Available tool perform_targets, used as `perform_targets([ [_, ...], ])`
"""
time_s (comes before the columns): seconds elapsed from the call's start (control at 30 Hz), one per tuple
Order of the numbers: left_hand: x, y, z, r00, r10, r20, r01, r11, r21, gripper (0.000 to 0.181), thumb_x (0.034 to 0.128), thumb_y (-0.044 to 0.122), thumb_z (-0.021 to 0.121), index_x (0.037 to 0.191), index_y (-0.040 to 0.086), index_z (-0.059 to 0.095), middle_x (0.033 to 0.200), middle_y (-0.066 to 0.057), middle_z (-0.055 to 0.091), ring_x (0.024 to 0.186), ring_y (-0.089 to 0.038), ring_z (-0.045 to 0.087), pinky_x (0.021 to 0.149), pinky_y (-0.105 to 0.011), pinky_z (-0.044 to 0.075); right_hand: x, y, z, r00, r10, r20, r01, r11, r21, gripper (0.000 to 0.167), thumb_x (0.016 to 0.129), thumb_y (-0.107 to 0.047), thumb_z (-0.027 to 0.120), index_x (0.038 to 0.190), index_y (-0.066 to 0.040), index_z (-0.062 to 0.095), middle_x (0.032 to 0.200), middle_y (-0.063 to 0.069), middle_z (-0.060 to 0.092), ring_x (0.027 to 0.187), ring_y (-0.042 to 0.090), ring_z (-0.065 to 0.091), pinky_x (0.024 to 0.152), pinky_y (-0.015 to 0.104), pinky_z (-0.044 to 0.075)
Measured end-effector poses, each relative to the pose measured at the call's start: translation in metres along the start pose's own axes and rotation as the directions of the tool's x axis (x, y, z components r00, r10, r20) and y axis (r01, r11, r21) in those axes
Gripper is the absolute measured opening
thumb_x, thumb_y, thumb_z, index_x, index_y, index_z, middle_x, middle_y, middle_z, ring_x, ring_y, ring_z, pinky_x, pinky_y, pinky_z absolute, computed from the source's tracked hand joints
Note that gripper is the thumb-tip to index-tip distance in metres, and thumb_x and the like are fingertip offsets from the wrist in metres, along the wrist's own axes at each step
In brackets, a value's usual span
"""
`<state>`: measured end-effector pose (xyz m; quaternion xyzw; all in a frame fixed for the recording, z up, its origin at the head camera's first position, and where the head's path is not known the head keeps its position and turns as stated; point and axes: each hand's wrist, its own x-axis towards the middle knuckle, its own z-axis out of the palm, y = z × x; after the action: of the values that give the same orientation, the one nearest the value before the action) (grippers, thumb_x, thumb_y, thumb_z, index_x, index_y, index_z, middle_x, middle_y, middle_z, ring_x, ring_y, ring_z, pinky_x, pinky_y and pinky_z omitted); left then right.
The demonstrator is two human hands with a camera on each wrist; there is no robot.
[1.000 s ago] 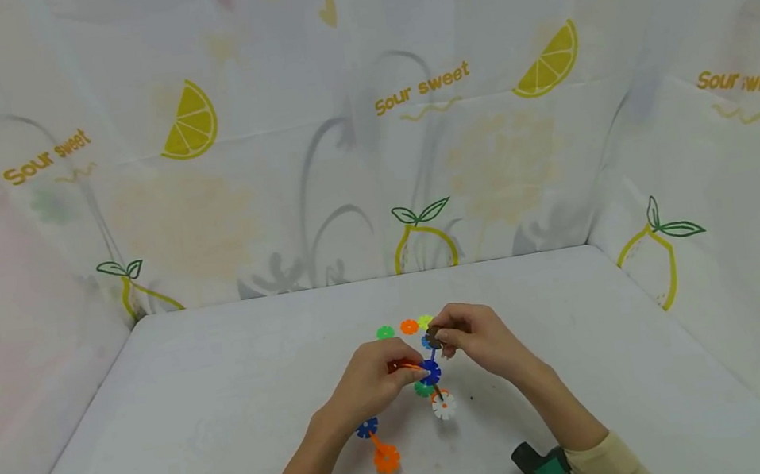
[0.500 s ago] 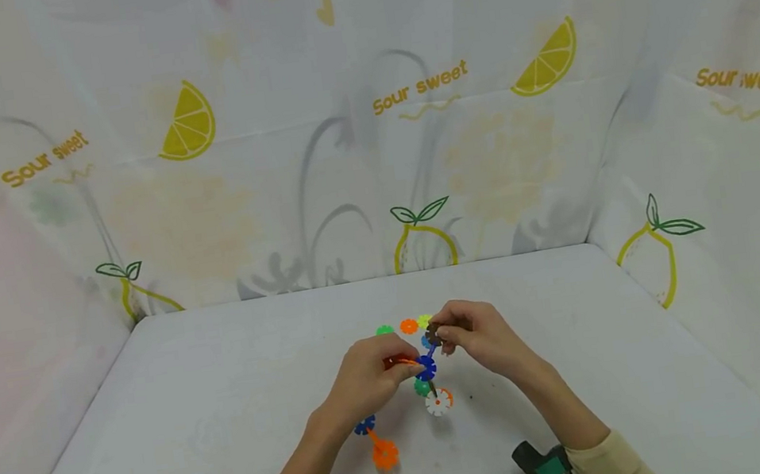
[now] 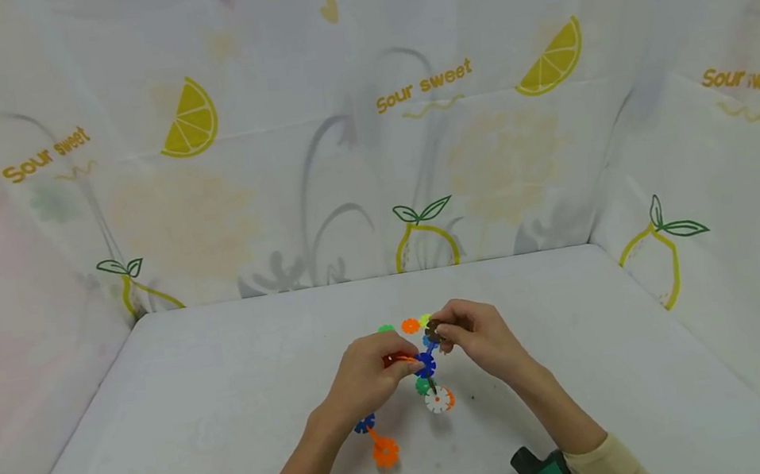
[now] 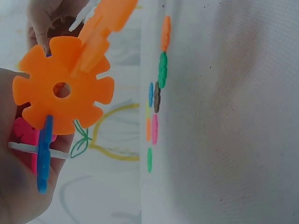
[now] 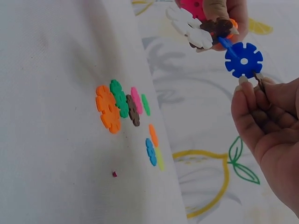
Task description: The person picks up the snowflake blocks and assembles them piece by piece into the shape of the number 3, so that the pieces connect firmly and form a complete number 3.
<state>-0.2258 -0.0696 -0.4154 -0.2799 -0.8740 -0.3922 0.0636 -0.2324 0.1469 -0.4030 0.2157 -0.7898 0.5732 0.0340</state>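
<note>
My left hand (image 3: 369,370) grips a chain of notched, flower-shaped plastic discs above the table. In the head view, an orange disc (image 3: 385,452) and a dark blue disc (image 3: 365,424) hang at its near end. A white disc (image 3: 437,399) shows to the right. In the left wrist view the large orange disc (image 4: 39,70) has a blue disc (image 4: 43,158) slotted into its edge. My right hand (image 5: 271,126) pinches a brown disc (image 5: 261,85), seen nearly edge-on, against the rim of a blue disc (image 5: 252,58). Whether their notches interlock, I cannot tell.
Several loose discs lie flat on the white table, among them orange (image 5: 107,109), green (image 5: 119,99), brown (image 5: 133,110) and light blue (image 5: 151,151) ones. A small dark red speck (image 5: 115,174) lies near them. Printed cloth walls (image 3: 269,163) stand behind and beside the table.
The blue and white discs of the held chain have shifted slightly left and up in the head view, with my left hand. My right hand keeps its pinch on the brown disc, hardly moving.
</note>
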Motion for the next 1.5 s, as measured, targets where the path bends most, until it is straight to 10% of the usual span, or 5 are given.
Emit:
perform_targets([
  [0.63, -0.0035, -0.0001, -0.0010, 0.999, 0.032, -0.024, -0.031, 0.999, 0.011, 0.006, 0.0875, 0.022, 0.076, 0.091, 0.017, 0.077, 0.084, 0.013, 0.068, 0.070, -0.003, 0.054, 0.064, -0.020, 0.049, 0.0009, -0.0019, 0.0023, 1.000, 0.010, 0.022, -0.009, 0.999, -0.033, 0.010, 0.095, -0.002, 0.061, 0.102, -0.003, 0.068, 0.091, 0.016, 0.070, 0.070, 0.015, 0.064, 0.070, 0.025, 0.058],
  [1.5, 0.0016, -0.0049, 0.0029, 0.979, -0.105, 0.176, 0.095, 0.993, 0.069, 0.030, 0.0898, 0.052, 0.067, 0.104, 0.028, 0.075, 0.093, 0.016, 0.071, 0.081, -0.004, 0.059, 0.071, -0.024, 0.049, 0.0020, 0.0023, 0.0033, 0.997, 0.067, 0.037, -0.067, 0.998, -0.016, 0.011, 0.096, -0.004, 0.061, 0.105, 0.000, 0.066, 0.093, 0.019, 0.069, 0.073, 0.017, 0.067, 0.072, 0.024, 0.059],
])
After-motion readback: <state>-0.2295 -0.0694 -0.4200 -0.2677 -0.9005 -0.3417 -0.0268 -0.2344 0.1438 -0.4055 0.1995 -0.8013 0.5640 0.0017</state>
